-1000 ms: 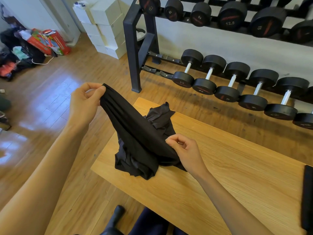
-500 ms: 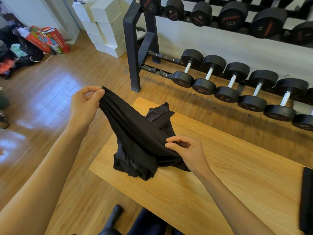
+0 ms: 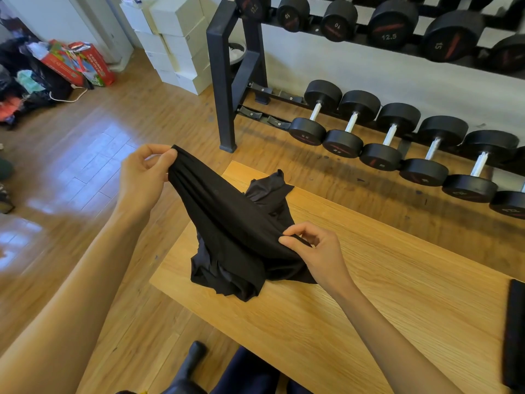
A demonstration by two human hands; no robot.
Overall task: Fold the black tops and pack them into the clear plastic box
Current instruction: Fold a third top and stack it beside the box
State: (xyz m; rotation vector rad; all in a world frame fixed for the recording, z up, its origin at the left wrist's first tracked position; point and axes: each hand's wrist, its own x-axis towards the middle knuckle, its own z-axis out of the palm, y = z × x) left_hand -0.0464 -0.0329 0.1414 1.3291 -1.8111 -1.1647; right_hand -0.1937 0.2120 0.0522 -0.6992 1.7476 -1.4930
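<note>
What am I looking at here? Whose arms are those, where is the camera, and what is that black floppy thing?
The camera sits on a person's head and looks down, so the two bare arms are that person's own. The left hand pinches one end of a soft black fabric top and lifts it. The right hand pinches the other end, low near the light wooden table. The rest of the top lies crumpled on the table. A flat black object lies at the table's right edge; I cannot tell what it is. Behind stand round black dumbbells on a dark metal rack.
</note>
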